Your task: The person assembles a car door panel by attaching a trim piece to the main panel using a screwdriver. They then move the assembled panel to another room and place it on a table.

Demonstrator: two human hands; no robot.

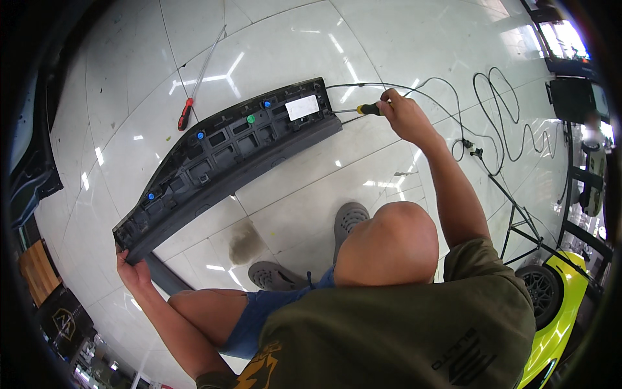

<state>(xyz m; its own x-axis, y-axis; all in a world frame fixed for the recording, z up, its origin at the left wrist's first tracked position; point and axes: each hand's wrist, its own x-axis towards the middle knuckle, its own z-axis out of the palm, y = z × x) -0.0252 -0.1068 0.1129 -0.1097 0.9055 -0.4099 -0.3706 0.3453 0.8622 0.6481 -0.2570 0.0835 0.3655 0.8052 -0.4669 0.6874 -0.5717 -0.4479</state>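
Big stuff first: shop's got a glossy pale tile floor (285,39), with a yellow-green car (564,311) off to the right and nearer the wearer than the plastic trim panel (233,168), so I'll place everything off that panel. It lies on the tiles in front of the person, ribbed back face showing, long axis slanting from near left to far right. A black cable (363,84) trails right from its far right corner, and a dark stain (246,242) sits on the floor on its near side.

Hands: the left hand (135,271) is grasping the panel's near left corner. The right hand (403,117) is off the other end, fingers curled round a yellow-and-black screwdriver (370,109) whose shaft points left, straight at the panel's right end. Can't tell if the tip's touching, but it's right there. So the left's the closer one, right on the plastic.

A red-and-black screwdriver (186,115) lies just beyond the curved edge. Smallest bits: a white label (302,108) near the right end, plus blue clips (200,135) and a green clip (251,119) along the back.
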